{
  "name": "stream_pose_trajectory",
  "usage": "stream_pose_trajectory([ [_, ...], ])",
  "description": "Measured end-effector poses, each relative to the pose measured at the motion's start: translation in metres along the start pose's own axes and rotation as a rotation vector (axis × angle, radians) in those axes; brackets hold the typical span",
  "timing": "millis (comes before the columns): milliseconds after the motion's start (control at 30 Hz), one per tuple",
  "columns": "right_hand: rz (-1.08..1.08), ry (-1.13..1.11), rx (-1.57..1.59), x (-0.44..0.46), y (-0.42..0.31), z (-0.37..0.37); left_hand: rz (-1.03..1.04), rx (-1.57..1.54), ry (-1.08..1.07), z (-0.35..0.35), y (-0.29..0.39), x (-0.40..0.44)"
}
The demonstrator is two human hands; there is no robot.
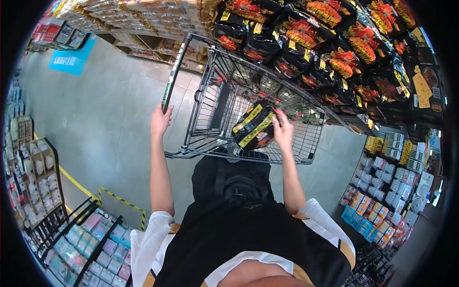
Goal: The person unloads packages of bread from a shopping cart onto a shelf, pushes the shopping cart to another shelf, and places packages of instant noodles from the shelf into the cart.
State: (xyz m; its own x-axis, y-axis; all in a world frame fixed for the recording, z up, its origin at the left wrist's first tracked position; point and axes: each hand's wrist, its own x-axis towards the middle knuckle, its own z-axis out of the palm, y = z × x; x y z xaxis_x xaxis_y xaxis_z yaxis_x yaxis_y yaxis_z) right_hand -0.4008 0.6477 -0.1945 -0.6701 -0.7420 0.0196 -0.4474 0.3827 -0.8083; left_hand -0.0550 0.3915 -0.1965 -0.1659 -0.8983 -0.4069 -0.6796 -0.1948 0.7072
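A metal shopping cart (311, 143) stands crosswise in front of me, its handle at the left. My left hand (161, 119) is closed around the lower end of the cart's handle (173, 76). Inside the basket is a black pack with yellow bands (256, 125), tilted. My right hand (283, 128) grips the right side of this pack, with the fingers over its upper edge. The underside of the pack is hidden.
Black packs with red and orange print (330, 43) are stacked just beyond the cart. Plastic-wrapped goods (138, 19) fill the upper left. Shelves (392, 177) stand at the right, and racks (91, 239) at the lower left. A blue sign (71, 60) lies near the upper left.
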Motion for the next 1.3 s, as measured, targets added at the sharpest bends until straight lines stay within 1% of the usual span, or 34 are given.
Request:
stream_pose_trajectory([
  [33, 0.006, -0.075, -0.108, 0.001, 0.020, 0.016, -0.010, -0.006, 0.006, -0.001, 0.005, -0.001],
  [67, -0.058, -0.071, -0.199, -0.001, 0.044, 0.036, -0.023, -0.011, 0.008, -0.001, 0.008, -0.003],
  [133, -0.064, -0.076, -0.227, -0.002, 0.074, 0.072, -0.035, -0.010, 0.016, 0.001, 0.009, -0.003],
  [200, -0.010, -0.185, -0.247, 0.002, 0.104, 0.098, -0.045, -0.010, 0.024, 0.002, 0.010, -0.002],
  [233, -0.027, -0.172, -0.211, 0.005, 0.113, 0.111, -0.036, -0.005, 0.036, 0.002, 0.010, -0.002],
  [267, 0.005, -0.249, -0.249, 0.011, 0.125, 0.118, -0.028, 0.000, 0.048, 0.003, 0.010, -0.001],
  [333, -0.078, -0.255, -0.203, 0.023, 0.144, 0.135, -0.062, 0.016, 0.048, 0.005, 0.013, -0.002],
  [367, 0.023, -0.418, -0.164, 0.034, 0.150, 0.136, -0.076, 0.020, 0.055, 0.005, 0.014, 0.000],
  [400, 0.051, -0.517, -0.143, 0.047, 0.156, 0.140, -0.089, 0.026, 0.051, 0.005, 0.014, 0.003],
  [467, 0.014, -0.599, -0.087, 0.068, 0.169, 0.155, -0.088, 0.030, 0.065, 0.006, 0.011, 0.002],
  [533, 0.328, -0.741, 0.123, 0.083, 0.205, 0.182, -0.129, 0.055, 0.055, 0.008, 0.017, 0.002],
  [600, 0.335, -0.747, 0.172, 0.094, 0.220, 0.201, -0.110, 0.050, 0.046, 0.008, 0.014, 0.005],
  [633, 0.386, -0.663, 0.350, 0.095, 0.227, 0.211, -0.105, 0.040, 0.049, 0.009, 0.012, 0.004],
  [667, 0.570, -0.658, 0.239, 0.107, 0.199, 0.207, -0.126, 0.050, 0.049, 0.009, 0.012, 0.003],
  [733, 0.454, -0.606, 0.418, 0.117, 0.242, 0.234, -0.152, 0.021, 0.034, 0.009, 0.014, 0.006],
  [767, 0.242, -0.493, 0.186, 0.121, 0.263, 0.244, -0.160, 0.018, 0.021, 0.009, 0.015, 0.006],
  [800, 0.027, -0.375, -0.043, 0.121, 0.265, 0.246, -0.172, 0.023, 0.017, 0.009, 0.014, 0.006],
  [833, 0.220, -0.389, 0.069, 0.119, 0.267, 0.242, -0.166, 0.039, 0.021, 0.009, 0.014, 0.005],
  [867, 0.178, -0.398, 0.041, 0.118, 0.268, 0.240, -0.152, 0.048, 0.028, 0.010, 0.014, 0.006],
  [933, 0.185, -0.180, 0.010, 0.101, 0.268, 0.239, -0.156, 0.043, 0.028, 0.011, 0.015, 0.006],
  [967, 0.259, -0.150, -0.052, 0.093, 0.269, 0.238, -0.154, 0.062, 0.036, 0.012, 0.015, 0.007],
  [1000, 0.339, -0.131, 0.043, 0.084, 0.270, 0.234, -0.155, 0.082, 0.044, 0.012, 0.014, 0.007],
  [1067, 0.375, -0.086, 0.168, 0.063, 0.292, 0.230, -0.153, 0.087, 0.049, 0.013, 0.013, 0.008],
  [1133, 0.548, -0.148, 0.196, 0.037, 0.308, 0.227, -0.151, 0.114, 0.062, 0.013, 0.015, 0.008],
  [1167, 0.685, -0.174, 0.318, 0.024, 0.311, 0.224, -0.153, 0.114, 0.060, 0.013, 0.015, 0.007],
  [1200, 0.685, -0.174, 0.319, 0.016, 0.297, 0.216, -0.147, 0.119, 0.074, 0.014, 0.016, 0.007],
  [1233, 0.972, -0.144, 0.509, 0.015, 0.266, 0.205, -0.138, 0.125, 0.091, 0.014, 0.016, 0.008],
  [1267, 1.261, -0.111, 0.703, 0.016, 0.249, 0.203, -0.135, 0.130, 0.095, 0.014, 0.017, 0.009],
  [1300, 1.186, -0.111, 0.878, 0.008, 0.264, 0.210, -0.133, 0.132, 0.098, 0.014, 0.017, 0.009],
])
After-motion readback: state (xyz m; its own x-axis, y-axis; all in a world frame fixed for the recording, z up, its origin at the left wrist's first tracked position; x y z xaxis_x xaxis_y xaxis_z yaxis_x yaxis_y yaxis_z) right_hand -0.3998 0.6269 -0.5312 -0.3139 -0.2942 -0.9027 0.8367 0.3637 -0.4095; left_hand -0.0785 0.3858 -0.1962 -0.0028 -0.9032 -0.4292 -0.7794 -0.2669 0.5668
